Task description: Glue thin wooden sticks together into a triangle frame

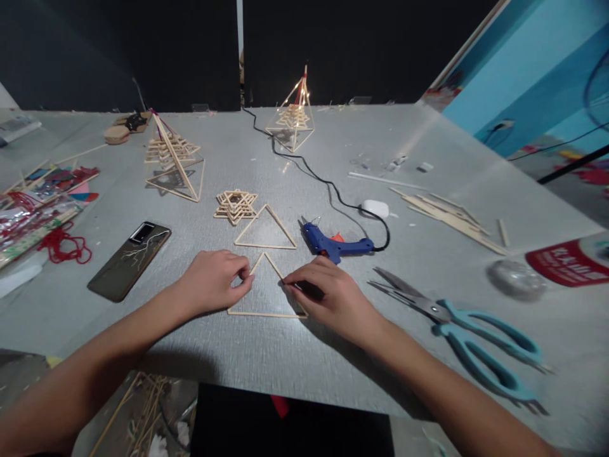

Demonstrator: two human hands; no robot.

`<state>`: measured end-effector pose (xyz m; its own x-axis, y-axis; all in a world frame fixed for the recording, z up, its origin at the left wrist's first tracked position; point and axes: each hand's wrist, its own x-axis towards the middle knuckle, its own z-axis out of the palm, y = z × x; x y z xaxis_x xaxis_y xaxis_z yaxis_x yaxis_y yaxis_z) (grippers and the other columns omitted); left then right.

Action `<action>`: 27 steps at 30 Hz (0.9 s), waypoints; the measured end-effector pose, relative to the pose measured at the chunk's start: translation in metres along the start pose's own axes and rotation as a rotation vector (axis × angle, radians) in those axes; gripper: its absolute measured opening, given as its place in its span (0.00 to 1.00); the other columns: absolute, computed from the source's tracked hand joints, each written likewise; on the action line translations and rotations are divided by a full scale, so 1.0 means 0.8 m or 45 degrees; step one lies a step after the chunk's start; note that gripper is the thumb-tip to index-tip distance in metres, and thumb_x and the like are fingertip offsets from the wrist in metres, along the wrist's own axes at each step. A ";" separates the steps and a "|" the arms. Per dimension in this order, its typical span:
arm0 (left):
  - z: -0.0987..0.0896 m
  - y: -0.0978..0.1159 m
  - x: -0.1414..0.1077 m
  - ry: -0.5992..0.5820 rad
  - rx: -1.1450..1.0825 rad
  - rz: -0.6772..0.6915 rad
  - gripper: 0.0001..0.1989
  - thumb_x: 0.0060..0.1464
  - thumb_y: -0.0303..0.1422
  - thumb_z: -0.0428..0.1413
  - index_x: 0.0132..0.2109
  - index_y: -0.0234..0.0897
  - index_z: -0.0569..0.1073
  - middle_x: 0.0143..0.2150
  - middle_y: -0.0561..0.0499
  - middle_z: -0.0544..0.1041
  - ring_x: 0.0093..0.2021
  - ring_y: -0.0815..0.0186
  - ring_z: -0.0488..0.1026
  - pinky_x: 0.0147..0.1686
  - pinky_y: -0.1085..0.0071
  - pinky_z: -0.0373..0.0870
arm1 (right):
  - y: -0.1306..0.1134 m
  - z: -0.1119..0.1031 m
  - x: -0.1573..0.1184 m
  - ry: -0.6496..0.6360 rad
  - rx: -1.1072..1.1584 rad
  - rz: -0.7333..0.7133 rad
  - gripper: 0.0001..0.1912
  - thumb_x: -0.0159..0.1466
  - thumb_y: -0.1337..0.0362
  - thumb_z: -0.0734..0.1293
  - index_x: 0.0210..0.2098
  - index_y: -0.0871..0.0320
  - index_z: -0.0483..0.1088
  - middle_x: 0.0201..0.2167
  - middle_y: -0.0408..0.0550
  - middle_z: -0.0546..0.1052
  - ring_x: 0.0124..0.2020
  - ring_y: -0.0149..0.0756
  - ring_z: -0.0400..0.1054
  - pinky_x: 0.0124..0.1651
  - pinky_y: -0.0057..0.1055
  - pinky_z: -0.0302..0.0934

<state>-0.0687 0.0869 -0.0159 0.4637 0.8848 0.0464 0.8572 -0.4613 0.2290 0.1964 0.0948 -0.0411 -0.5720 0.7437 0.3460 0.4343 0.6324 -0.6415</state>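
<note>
Here on the left lies a dark phone (129, 261), lightning-like lines running across its back. Over to the right sits a small white case (374, 208), and at the far edge, a red container (571, 263) beside something clear and shiny (516, 279), possibly crumpled plastic. Blue wall (518, 70) up top right!

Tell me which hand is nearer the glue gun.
Right. The right hand is just on the near side of the glue gun; the left hand is farther off, at the left side of the nearest stick triangle.
</note>
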 end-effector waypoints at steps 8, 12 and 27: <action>-0.001 -0.002 0.000 0.008 0.002 0.002 0.08 0.62 0.36 0.56 0.36 0.39 0.74 0.30 0.54 0.77 0.34 0.64 0.74 0.32 0.68 0.55 | 0.003 0.002 -0.001 0.013 -0.014 -0.021 0.08 0.69 0.67 0.66 0.43 0.53 0.79 0.38 0.48 0.83 0.40 0.41 0.72 0.46 0.42 0.68; -0.002 -0.002 0.000 0.006 -0.003 0.001 0.07 0.62 0.36 0.56 0.36 0.39 0.74 0.30 0.54 0.77 0.34 0.64 0.74 0.32 0.68 0.56 | 0.003 0.002 0.000 0.017 -0.019 -0.026 0.09 0.69 0.67 0.66 0.43 0.53 0.79 0.37 0.48 0.83 0.40 0.42 0.72 0.46 0.42 0.68; 0.002 -0.002 0.000 0.034 -0.008 0.006 0.09 0.62 0.37 0.56 0.36 0.39 0.74 0.30 0.54 0.77 0.33 0.64 0.74 0.32 0.69 0.56 | 0.004 0.002 -0.002 0.015 -0.017 -0.035 0.08 0.70 0.67 0.66 0.43 0.54 0.78 0.38 0.46 0.83 0.41 0.40 0.71 0.46 0.41 0.67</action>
<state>-0.0699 0.0873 -0.0177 0.4616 0.8841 0.0732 0.8536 -0.4651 0.2345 0.1974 0.0956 -0.0450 -0.5757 0.7286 0.3712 0.4280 0.6553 -0.6224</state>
